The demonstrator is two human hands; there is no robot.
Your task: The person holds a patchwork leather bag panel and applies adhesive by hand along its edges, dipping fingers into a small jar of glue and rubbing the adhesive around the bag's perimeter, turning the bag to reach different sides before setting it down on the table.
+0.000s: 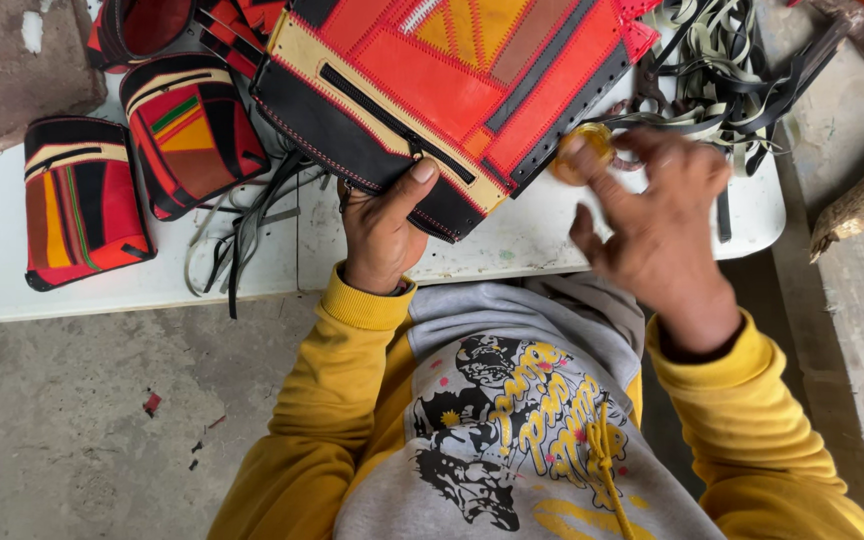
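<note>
On the white counter (552, 235), the left hand (382, 235) grips the lower edge of a red-and-orange patchwork leather bag (452, 80) whose panels look stitched, while the right hand (657, 225) pinches a small round yellow tin (584, 152) beside finished pouches (82, 200) and loose straps (722, 70).

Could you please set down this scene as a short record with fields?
Setting: white table above a concrete floor, seen from the head camera
Left hand: grips the lower edge of a red, orange and black patchwork leather bag, thumb on its black zip panel
Right hand: fingertips pinch a small round yellow object at the bag's right edge
Beside: two smaller patchwork pouches on the left; loose black and pale straps at the right
Clothing: yellow sleeves, grey printed front
</note>
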